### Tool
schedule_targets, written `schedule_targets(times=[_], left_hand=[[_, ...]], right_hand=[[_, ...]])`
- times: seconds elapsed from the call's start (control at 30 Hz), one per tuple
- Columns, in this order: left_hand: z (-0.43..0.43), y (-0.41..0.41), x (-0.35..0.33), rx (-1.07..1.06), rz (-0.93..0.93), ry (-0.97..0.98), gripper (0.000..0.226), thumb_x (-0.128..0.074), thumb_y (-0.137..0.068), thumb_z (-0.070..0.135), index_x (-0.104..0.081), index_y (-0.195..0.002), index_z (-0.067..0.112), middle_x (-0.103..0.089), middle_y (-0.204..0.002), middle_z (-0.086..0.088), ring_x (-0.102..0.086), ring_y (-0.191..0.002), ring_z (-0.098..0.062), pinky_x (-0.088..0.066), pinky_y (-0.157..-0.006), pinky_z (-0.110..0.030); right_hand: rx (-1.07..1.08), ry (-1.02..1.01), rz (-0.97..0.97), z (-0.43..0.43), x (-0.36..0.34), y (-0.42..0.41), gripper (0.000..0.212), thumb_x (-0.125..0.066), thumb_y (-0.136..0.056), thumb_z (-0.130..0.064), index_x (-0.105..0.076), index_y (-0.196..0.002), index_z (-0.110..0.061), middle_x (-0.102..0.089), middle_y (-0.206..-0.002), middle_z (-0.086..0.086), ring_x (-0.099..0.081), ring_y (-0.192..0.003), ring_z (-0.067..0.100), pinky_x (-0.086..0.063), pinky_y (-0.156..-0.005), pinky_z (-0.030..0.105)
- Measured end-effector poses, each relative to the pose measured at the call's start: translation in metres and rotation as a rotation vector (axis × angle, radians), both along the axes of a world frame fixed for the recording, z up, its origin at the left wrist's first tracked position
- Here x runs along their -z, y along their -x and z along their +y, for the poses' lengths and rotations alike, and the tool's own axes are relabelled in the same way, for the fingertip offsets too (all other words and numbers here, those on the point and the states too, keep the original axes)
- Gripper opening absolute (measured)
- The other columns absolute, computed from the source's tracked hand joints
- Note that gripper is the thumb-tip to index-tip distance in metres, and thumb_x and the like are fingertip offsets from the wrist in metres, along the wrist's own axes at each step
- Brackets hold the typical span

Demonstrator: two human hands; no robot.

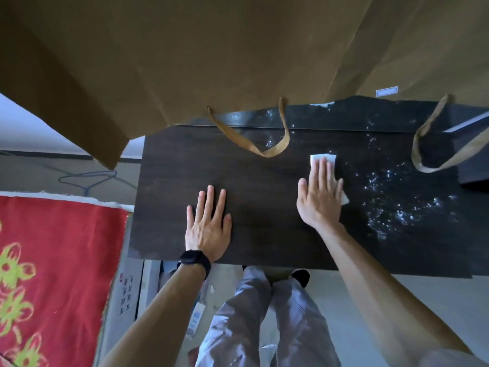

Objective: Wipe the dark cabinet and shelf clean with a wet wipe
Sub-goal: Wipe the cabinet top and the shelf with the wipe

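The dark wood-grain cabinet top (185,168) fills the middle of the head view. My right hand (321,197) lies flat with straight fingers on a white wet wipe (317,158), pressing it onto the top right of centre. Only the wipe's far edge and a corner by the little finger show. My left hand (209,226), with a black watch on its wrist, rests flat and open on the top near the front edge. White specks of dust and wet streaks (402,205) cover the right part of the surface.
Large brown paper bags (211,56) stand at the back, their handles (264,144) drooping over the cabinet top. A dark box (473,165) sits at the right edge. A red cloth with yellow patterns (53,274) lies to the left. My legs are below the front edge.
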State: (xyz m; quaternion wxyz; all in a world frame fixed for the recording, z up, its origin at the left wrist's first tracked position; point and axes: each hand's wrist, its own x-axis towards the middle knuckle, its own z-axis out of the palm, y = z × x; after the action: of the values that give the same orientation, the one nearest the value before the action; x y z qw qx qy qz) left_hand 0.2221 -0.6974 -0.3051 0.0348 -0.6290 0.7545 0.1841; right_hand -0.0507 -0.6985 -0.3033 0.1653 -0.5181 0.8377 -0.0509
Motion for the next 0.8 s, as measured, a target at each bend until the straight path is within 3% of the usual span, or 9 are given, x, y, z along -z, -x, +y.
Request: schedule_targets(times=[0.07,0.17,0.23,0.33,0.4,0.57,0.67,0.73,0.8], left_hand=[[0.000,0.001,0.001,-0.014,0.014,0.002,0.059,-0.022,-0.102,0.048,-0.004,-0.157,0.036,0.001,-0.166,0.005,-0.001,-0.153,-0.021,-0.014,-0.120,-0.054],[-0.002,0.001,0.001,-0.008,-0.001,0.009,0.060,-0.023,-0.101,0.048,-0.006,-0.157,0.036,-0.001,-0.166,0.004,-0.003,-0.153,-0.021,-0.014,-0.119,-0.054],[-0.003,0.002,-0.001,-0.004,-0.042,0.032,0.060,-0.025,-0.100,0.048,-0.012,-0.157,0.035,-0.009,-0.166,0.001,-0.010,-0.152,-0.023,-0.019,-0.118,-0.053],[-0.010,0.006,-0.007,0.016,-0.100,0.058,0.060,-0.029,-0.099,0.047,-0.022,-0.156,0.030,-0.023,-0.163,-0.005,-0.023,-0.147,-0.028,-0.028,-0.115,-0.052],[-0.014,0.012,-0.011,0.009,-0.105,0.063,0.060,-0.032,-0.100,0.046,-0.025,-0.156,0.026,-0.028,-0.160,-0.009,-0.028,-0.144,-0.032,-0.031,-0.114,-0.050],[-0.010,0.026,-0.015,-0.049,-0.091,-0.017,0.065,-0.030,-0.101,0.049,-0.014,-0.158,0.022,-0.013,-0.165,-0.010,-0.014,-0.149,-0.034,-0.020,-0.119,-0.049],[-0.008,0.027,-0.018,-0.069,-0.071,-0.049,0.065,-0.027,-0.101,0.051,-0.011,-0.158,0.025,-0.007,-0.166,-0.007,-0.008,-0.150,-0.031,-0.018,-0.119,-0.050],[-0.009,0.024,-0.019,-0.063,-0.067,-0.060,0.064,-0.025,-0.101,0.051,-0.009,-0.158,0.027,-0.007,-0.166,-0.005,-0.008,-0.151,-0.030,-0.017,-0.119,-0.051],[-0.009,0.021,-0.018,-0.051,-0.071,-0.050,0.063,-0.026,-0.101,0.050,-0.009,-0.158,0.029,-0.007,-0.166,-0.004,-0.007,-0.151,-0.028,-0.017,-0.119,-0.051]], right_hand=[[-0.100,0.015,0.021,0.005,-0.005,-0.021,0.063,-0.023,-0.106,-0.041,-0.005,-0.158,-0.011,-0.002,-0.167,0.006,0.003,-0.154,0.020,-0.009,-0.122,0.055],[-0.415,0.065,0.010,-0.021,-0.001,-0.073,0.063,-0.022,-0.105,-0.042,-0.008,-0.159,-0.012,-0.004,-0.167,0.004,0.002,-0.154,0.019,-0.005,-0.123,0.051],[-0.463,0.078,-0.015,-0.061,-0.002,-0.091,0.062,-0.021,-0.105,-0.042,-0.008,-0.159,-0.014,-0.005,-0.167,0.002,-0.001,-0.154,0.019,-0.005,-0.123,0.050],[-0.411,0.059,-0.019,-0.100,-0.004,-0.075,0.060,-0.025,-0.104,-0.041,-0.018,-0.158,-0.015,-0.020,-0.165,0.001,-0.017,-0.151,0.023,-0.009,-0.123,0.051],[-0.335,0.051,0.003,-0.097,-0.002,-0.048,0.059,-0.028,-0.104,-0.039,-0.023,-0.156,-0.014,-0.020,-0.165,0.002,-0.016,-0.152,0.023,-0.008,-0.122,0.052],[0.087,0.023,-0.001,-0.067,0.000,0.038,0.061,-0.022,-0.104,-0.042,-0.012,-0.159,-0.015,-0.008,-0.167,0.001,-0.001,-0.154,0.019,-0.005,-0.122,0.055],[0.218,-0.020,-0.052,-0.064,-0.005,0.044,0.063,-0.017,-0.104,-0.044,-0.007,-0.159,-0.014,-0.003,-0.168,0.002,0.003,-0.154,0.020,-0.005,-0.121,0.059],[0.143,-0.021,-0.052,-0.061,-0.007,0.008,0.065,-0.015,-0.103,-0.047,-0.005,-0.159,-0.014,-0.001,-0.168,0.003,0.005,-0.154,0.020,-0.001,-0.122,0.057],[-0.140,-0.013,-0.011,-0.052,-0.004,-0.044,0.065,-0.013,-0.103,-0.048,-0.010,-0.158,-0.015,-0.007,-0.167,0.003,0.001,-0.154,0.021,0.002,-0.122,0.053]])
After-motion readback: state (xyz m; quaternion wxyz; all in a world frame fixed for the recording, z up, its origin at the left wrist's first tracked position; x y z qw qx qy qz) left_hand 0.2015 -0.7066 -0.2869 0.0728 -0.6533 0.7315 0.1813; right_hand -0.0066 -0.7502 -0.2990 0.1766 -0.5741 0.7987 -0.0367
